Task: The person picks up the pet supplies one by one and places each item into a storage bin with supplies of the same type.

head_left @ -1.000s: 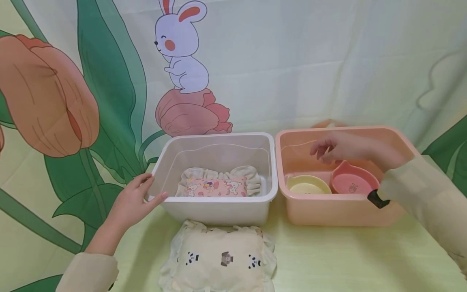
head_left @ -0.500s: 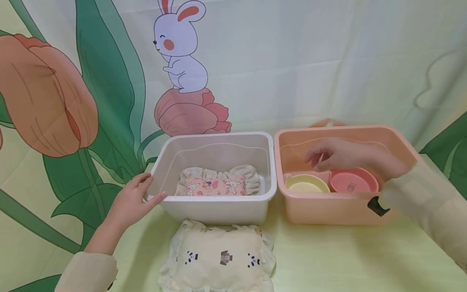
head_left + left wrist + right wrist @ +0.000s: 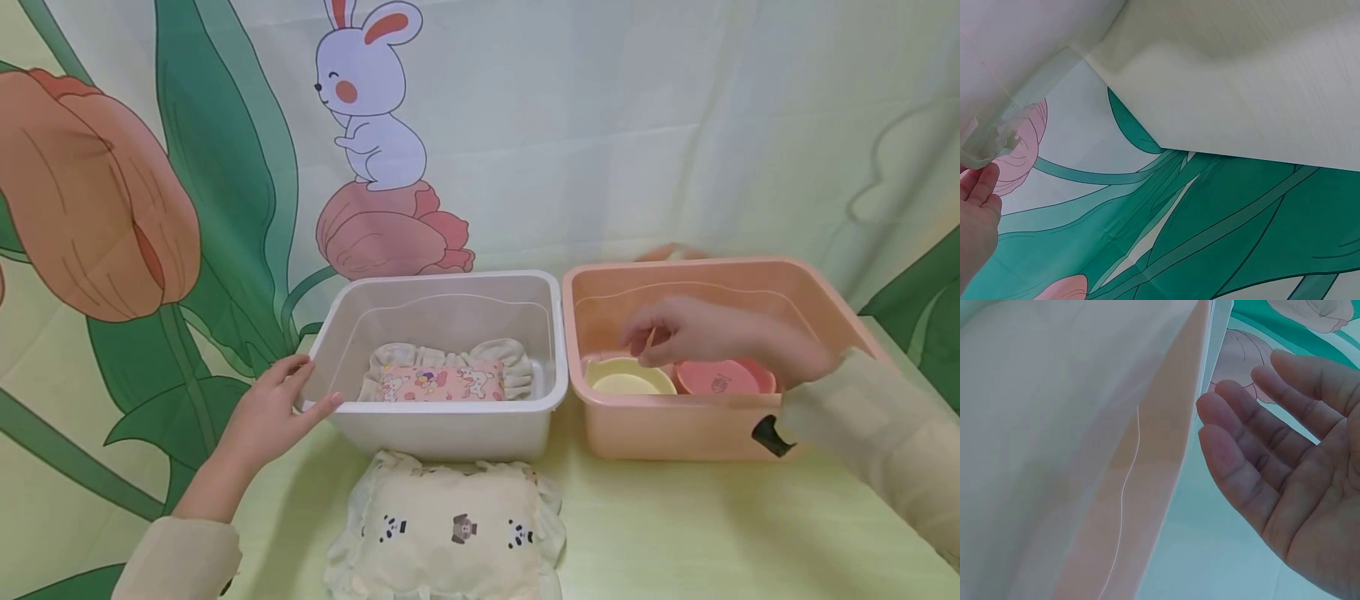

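My left hand (image 3: 273, 417) rests at the near left corner of a white plastic basin (image 3: 450, 432), fingertips on the side rim and thumb on the front rim. In the left wrist view, those fingers (image 3: 986, 181) touch the rim's edge. My right hand (image 3: 693, 332) hangs inside a peach basin (image 3: 675, 432), fingers loosely bent, just over a yellow dish (image 3: 630, 383) and a pink dish (image 3: 723, 382). The right wrist view shows its palm and fingers (image 3: 1225, 453) holding nothing. A small pink rabbit-print pillow (image 3: 442, 383) with cream ruffles lies in the white basin.
In front of the white basin, a cream ruffled pillow (image 3: 450, 508) with animal prints lies on the pale green table (image 3: 675, 533). The two basins stand side by side. Behind them hangs a printed cloth (image 3: 585, 150) with a rabbit and tulips.
My right hand has lowered and shifted slightly left within the peach basin, nearer the yellow dish. The left hand has stayed at the white basin's corner.
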### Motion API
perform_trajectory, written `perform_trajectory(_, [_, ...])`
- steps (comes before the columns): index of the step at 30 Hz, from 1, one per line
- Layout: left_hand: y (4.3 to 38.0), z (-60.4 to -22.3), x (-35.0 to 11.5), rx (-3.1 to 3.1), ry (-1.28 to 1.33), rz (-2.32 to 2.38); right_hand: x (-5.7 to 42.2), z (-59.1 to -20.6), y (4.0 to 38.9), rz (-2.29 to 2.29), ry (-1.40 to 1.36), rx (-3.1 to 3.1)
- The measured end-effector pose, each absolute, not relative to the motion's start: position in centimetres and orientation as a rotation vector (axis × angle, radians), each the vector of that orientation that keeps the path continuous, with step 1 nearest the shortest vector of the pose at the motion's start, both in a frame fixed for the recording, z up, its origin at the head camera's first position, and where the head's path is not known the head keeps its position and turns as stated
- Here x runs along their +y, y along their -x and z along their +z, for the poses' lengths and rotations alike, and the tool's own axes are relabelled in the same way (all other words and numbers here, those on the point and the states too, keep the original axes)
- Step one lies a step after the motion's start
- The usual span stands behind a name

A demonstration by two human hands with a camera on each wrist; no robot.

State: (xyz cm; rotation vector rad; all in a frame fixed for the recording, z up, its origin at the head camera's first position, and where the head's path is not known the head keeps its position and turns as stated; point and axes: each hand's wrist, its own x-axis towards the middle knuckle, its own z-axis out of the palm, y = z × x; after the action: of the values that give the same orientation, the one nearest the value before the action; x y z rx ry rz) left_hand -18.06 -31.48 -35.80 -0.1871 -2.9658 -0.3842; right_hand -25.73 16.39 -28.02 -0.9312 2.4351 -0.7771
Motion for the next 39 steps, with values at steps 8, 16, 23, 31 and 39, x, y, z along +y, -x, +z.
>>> perform_trajectory(8, [18.1,-35.9,-31.5,-2.971,0.181,-0.388,16.1,-28.4,25.3,-0.754,0.985,2.453])
perform_trajectory(16, [18.2,-35.9,-31.5,-2.974,0.173,-0.397,15.8,-28.7,24.9,-0.774,1.039,2.447])
perform_trajectory(23, [18.1,-35.8,-31.4,-2.973,0.17,-0.404,15.5,-28.7,24.1,-0.846,1.041,2.381])
perform_trajectory(31, [18.1,-35.9,-31.5,-2.969,0.175,-0.409,15.2,-28.7,23.6,-0.826,1.07,2.39])
perform_trajectory(39, [18.2,-35.9,-31.5,-2.974,0.169,-0.413,15.1,-29.0,23.2,-0.771,1.13,2.453])
